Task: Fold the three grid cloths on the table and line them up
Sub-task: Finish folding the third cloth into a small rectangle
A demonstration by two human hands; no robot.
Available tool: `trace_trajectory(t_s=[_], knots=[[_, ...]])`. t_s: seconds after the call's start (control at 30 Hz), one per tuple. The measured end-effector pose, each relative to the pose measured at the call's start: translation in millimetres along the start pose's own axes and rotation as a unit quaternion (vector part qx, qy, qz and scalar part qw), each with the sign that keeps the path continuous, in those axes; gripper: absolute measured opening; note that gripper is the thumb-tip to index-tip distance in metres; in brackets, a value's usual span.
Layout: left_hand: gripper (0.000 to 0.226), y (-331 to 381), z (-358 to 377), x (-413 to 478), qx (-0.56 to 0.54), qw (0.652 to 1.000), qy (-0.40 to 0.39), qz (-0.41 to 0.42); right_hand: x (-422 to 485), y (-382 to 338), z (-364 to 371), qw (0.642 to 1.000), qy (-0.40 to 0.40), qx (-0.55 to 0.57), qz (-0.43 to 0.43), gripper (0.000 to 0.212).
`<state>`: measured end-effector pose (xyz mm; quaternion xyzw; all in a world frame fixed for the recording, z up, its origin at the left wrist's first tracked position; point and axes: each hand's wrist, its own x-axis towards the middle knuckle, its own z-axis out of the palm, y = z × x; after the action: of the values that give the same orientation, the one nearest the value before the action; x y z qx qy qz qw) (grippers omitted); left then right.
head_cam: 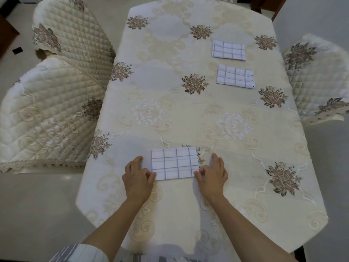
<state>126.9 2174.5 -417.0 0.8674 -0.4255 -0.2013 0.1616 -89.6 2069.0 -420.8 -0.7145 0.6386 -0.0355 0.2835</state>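
Three white cloths with a grey grid lie folded into small rectangles on the table point(170, 114). The near cloth point(174, 163) lies flat between my hands. My left hand point(137, 176) pinches its near left corner with thumb and fingertips. My right hand point(212, 173) pinches its near right corner the same way. Two more folded cloths lie one behind the other at the far right: the middle cloth point(235, 76) and the far cloth point(228, 49), a narrow gap between them.
A cream tablecloth with brown flower prints covers the table. Quilted chair covers stand at the left point(56, 91) and at the right point(317, 80). Pale floor point(37, 214) surrounds the table.
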Motion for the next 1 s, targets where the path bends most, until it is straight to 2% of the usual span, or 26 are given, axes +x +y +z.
trace_trajectory(t_s=[0.3,0.33,0.4,0.5,0.6,0.7,0.8,1.0], knots=[[0.020,2,-3,6,0.012,1.000,0.021,0.010,0,1,5,0.999,0.033,0.001,-0.003,0.017],[0.025,3,-4,8,0.014,1.000,0.022,0.012,0,0,4,0.999,0.045,0.009,-0.009,0.020],[0.044,7,-6,13,0.035,0.999,0.014,0.038,3,-6,4,0.997,0.062,0.008,-0.046,0.040],[0.060,11,-7,20,0.122,0.986,-0.024,0.109,7,-19,9,0.986,0.044,-0.062,-0.150,0.065],[0.059,12,-9,27,0.199,0.969,-0.055,0.133,11,-35,16,0.972,0.004,-0.099,-0.211,0.065],[0.067,10,-14,31,0.230,0.959,-0.091,0.137,15,-53,25,0.960,-0.062,-0.146,-0.230,0.079],[0.083,10,-21,35,0.252,0.949,-0.136,0.131,17,-67,38,0.952,-0.067,-0.158,-0.252,0.087],[0.105,-2,-28,43,0.249,0.947,-0.161,0.126,29,-74,44,0.934,-0.057,-0.213,-0.280,0.099]])
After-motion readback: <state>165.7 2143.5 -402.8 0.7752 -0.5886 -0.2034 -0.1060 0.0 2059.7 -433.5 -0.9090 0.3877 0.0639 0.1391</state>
